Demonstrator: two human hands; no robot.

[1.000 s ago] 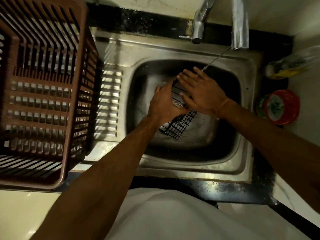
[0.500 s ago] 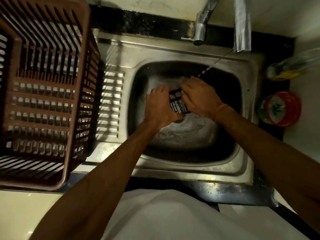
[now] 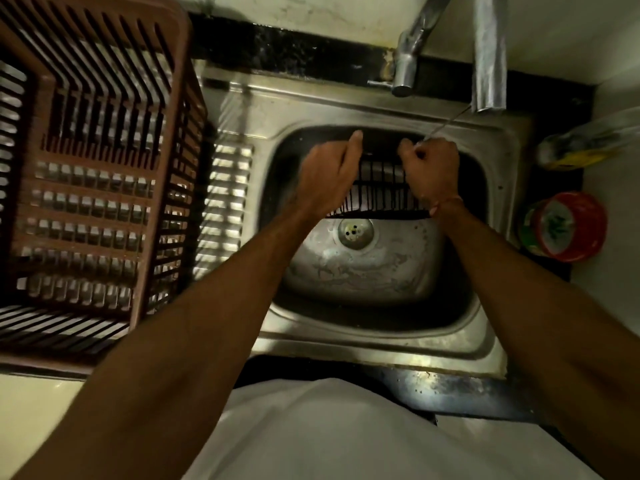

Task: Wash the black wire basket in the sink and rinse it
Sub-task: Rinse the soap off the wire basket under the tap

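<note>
The black wire basket (image 3: 379, 188) hangs over the far half of the steel sink (image 3: 374, 344), held up between both hands. My left hand (image 3: 329, 174) grips its left end with curled fingers. My right hand (image 3: 431, 171) grips its right end. A thin stream of water (image 3: 446, 123) falls from the right pipe onto my right hand's knuckles. The basket's far edge is hidden behind my hands. The drain (image 3: 355, 232) shows below the basket.
A large brown plastic crate (image 3: 86, 188) stands on the draining board at left. A tap (image 3: 405, 76) and a silver pipe (image 3: 488, 57) rise behind the sink. A red-lidded tub (image 3: 568, 225) and a yellow-green bottle (image 3: 581, 147) sit on the right counter.
The basket was low in the sink under my flat right hand. Both hands then closed on it, spread to its ends and lifted it toward the back of the sink.
</note>
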